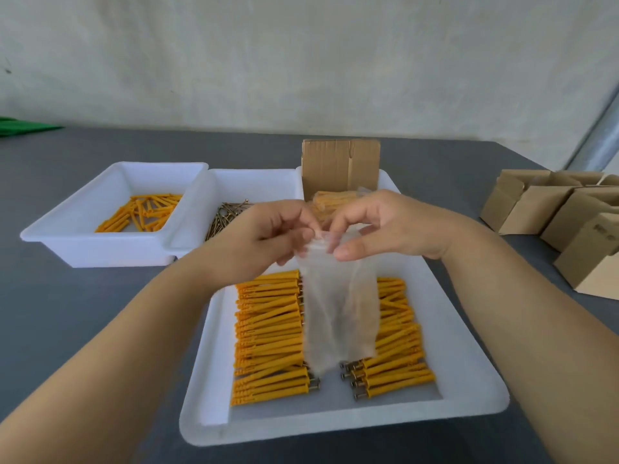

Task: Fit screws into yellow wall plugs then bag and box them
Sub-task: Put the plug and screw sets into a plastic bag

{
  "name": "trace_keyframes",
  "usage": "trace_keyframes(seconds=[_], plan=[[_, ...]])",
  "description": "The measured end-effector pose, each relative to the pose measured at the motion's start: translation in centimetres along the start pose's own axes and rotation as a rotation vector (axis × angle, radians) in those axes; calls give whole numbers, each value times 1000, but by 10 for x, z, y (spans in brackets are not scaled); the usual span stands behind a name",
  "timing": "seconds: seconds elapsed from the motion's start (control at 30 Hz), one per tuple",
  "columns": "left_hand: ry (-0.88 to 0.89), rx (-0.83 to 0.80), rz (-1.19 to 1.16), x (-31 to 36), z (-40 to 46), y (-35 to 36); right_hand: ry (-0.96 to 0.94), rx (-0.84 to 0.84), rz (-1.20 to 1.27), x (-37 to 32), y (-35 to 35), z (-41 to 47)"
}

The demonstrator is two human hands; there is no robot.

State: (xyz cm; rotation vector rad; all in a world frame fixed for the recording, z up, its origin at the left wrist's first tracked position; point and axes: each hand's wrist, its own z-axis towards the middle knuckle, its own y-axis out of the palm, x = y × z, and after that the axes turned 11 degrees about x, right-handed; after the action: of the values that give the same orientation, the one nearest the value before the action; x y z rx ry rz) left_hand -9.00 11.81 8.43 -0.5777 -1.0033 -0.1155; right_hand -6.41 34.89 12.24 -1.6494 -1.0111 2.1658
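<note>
both forearms reach in from the lower corners, meeting above the near tray (207, 380). left hand (268, 234) and right hand (385, 226) each pinch the top edge of a clear bag (338, 306), thumbs and forefingers clamped on its mouth; the bag hangs empty over two rows of plugs (268, 333) with screws fitted. an open box (340, 167) holding a filled bag stands at the tray's far end. grey table (83, 296); pale wall (301, 55) behind.
</note>
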Motion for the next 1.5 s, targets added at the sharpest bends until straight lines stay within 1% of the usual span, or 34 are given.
trace_keyframes(seconds=[0.07, 0.13, 0.17, 0.23, 0.27, 0.3, 0.33, 0.4, 0.47, 0.53, 0.67, 0.8, 0.87, 0.97, 1.03, 1.07, 1.13, 1.17, 1.2, 1.23, 1.3, 1.4, 1.5], plan=[[-20, -16, 45, 0, -6, -4, -11, -18, -113, -8, 6, -4], [-13, -45, 159, -2, -15, -6, -17, 22, -189, -10, 14, -9], [-4, -65, 222, -3, -21, -5, -21, 73, -187, -8, 15, -12], [-25, -113, 290, -7, -33, 1, -21, 246, -169, 2, 9, -17], [-52, -130, 302, -9, -39, 6, -16, 304, -230, 9, 5, -19], [-68, -131, 326, -11, -44, 10, 5, 307, -328, 15, 3, -21], [-66, -119, 365, -13, -48, 15, 39, 256, -427, 21, 4, -22], [-31, -83, 445, -19, -52, 23, 91, 87, -572, 33, 14, -22], [13, -43, 479, -22, -53, 29, 84, -17, -724, 43, 31, -20], [50, 2, 483, -21, -54, 36, 26, -48, -855, 49, 44, -16], [148, 65, 487, -20, -57, 42, 15, -99, -962, 58, 53, -7], [161, 32, 458, -24, -59, 41, -50, -144, -1090, 62, 58, 0], [146, 27, 441, -26, -59, 40, -76, -142, -1080, 63, 57, 1], [132, 44, 432, -31, -56, 39, -54, -97, -1008, 64, 52, 1], [126, 47, 407, -35, -55, 39, -11, 4, -902, 60, 37, 3], [115, 42, 389, -36, -55, 39, 18, 97, -810, 55, 27, 4], [91, 32, 349, -39, -55, 39, 67, 290, -532, 41, 4, 6], [83, 32, 329, -40, -54, 40, 82, 340, -357, 34, -5, 6], [76, 37, 315, -40, -53, 40, 91, 350, -197, 27, -11, 6], [74, 46, 310, -40, -53, 40, 85, 327, -91, 22, -15, 7], [85, 61, 309, -40, -51, 40, 63, 217, -45, 17, -13, 10], [119, 73, 311, -36, -51, 39, 93, -10, -97, 12, -2, 16], [170, 126, 340, -33, -52, 37, 126, -218, -174, 9, 12, 23]])
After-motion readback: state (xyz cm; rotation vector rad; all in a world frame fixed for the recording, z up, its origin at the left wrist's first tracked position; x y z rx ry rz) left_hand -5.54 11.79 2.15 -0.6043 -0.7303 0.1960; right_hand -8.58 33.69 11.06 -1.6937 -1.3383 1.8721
